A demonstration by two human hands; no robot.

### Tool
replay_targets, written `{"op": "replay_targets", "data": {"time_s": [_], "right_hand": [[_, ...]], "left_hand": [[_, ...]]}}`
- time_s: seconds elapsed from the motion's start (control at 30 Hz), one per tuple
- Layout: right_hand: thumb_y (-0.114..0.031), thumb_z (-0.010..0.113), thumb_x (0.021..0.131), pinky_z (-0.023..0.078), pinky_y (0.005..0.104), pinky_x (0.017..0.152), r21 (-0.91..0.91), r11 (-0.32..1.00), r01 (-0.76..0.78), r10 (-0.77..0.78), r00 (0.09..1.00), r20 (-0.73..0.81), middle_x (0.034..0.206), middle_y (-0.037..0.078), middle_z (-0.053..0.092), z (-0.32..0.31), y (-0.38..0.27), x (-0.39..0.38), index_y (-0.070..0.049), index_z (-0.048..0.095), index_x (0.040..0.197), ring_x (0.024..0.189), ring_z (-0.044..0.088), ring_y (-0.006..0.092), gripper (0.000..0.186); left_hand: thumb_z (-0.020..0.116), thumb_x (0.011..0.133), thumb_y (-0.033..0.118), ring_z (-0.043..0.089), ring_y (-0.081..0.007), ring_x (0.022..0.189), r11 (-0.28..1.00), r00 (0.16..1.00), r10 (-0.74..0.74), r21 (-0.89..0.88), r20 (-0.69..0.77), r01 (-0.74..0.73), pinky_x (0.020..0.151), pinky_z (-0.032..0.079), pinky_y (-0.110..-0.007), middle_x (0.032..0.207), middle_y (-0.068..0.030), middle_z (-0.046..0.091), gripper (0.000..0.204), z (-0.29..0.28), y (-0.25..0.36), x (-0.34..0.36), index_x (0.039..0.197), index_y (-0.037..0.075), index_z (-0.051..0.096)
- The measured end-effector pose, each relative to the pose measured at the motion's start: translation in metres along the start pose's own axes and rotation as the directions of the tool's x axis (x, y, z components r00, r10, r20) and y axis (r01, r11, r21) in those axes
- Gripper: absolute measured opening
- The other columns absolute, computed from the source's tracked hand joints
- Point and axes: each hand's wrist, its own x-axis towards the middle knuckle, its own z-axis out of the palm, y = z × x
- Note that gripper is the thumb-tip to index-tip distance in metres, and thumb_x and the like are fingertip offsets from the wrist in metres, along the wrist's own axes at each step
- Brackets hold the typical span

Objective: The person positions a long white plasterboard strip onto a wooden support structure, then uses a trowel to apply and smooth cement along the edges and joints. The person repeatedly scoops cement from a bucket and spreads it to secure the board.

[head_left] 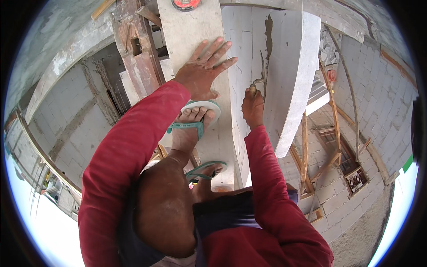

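Note:
My left hand lies on a pale wooden plank with its fingers spread. My feet, in teal flip-flops, are on the same plank below it. Just right of the plank, my right hand grips the handle of a trowel. The trowel's bent neck reaches to a streak of grey mortar on a pale block surface. A thick white edge runs along the right side of that surface.
A red and black round object sits at the plank's far end. A weathered wooden beam stands left of it. Timber props and block walls show at the right, beside an apparent drop with a wooden frame below.

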Motion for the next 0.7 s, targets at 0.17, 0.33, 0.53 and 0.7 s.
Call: {"op": "replay_targets", "data": {"time_s": [0.17,0.33,0.53,0.7], "right_hand": [[-0.036,0.055,0.107,0.041,0.0367,0.042,0.343,0.937,-0.066,0.003,0.983,0.183,0.071,0.006,0.056,0.001,-0.077,0.062,-0.006,0.054,0.099,0.048,0.052,0.0174,0.031],[-0.034,0.053,0.108,0.038,0.0349,0.039,0.333,0.927,-0.171,0.115,0.977,0.18,0.068,0.001,0.05,-0.029,-0.058,0.025,-0.008,0.053,0.103,0.046,0.047,0.0141,0.027],[-0.036,0.055,0.111,0.041,0.027,0.046,0.306,0.923,-0.234,0.183,0.966,0.184,0.075,-0.001,0.051,-0.049,0.029,-0.029,-0.008,0.056,0.106,0.053,0.047,0.0074,0.028],[-0.035,0.053,0.108,0.053,0.045,0.079,0.005,0.996,-0.094,0.094,0.995,-0.029,0.093,0.016,0.066,-0.032,0.081,-0.068,0.0,0.058,0.121,0.083,0.066,0.0324,0.038]], "left_hand": [[0.083,0.082,0.057,-0.01,-0.026,0.166,1.0,1.0,-0.012,0.026,0.013,0.011,0.135,-0.004,-0.052,0.18,-0.0056,-0.003,0.115,-0.004,0.002,0.001,0.171,0.032,0.016],[0.085,0.081,0.051,-0.007,-0.0307,0.166,1.0,0.997,0.03,-0.006,-0.07,-0.031,0.134,0.0,-0.058,0.18,-0.0099,-0.001,0.114,0.003,0.0,0.0,0.171,0.03,0.019],[0.087,0.079,0.047,-0.006,-0.0301,0.166,0.999,0.996,0.028,-0.036,-0.08,-0.031,0.134,0.0,-0.057,0.18,-0.0094,0.001,0.115,0.006,-0.002,0.0,0.171,0.03,0.02],[0.082,0.08,0.057,-0.009,-0.0255,0.166,1.0,1.0,-0.01,0.027,-0.019,0.01,0.135,-0.005,-0.051,0.181,-0.0056,0.0,0.115,0.006,0.0,-0.001,0.172,0.032,0.017]]}}
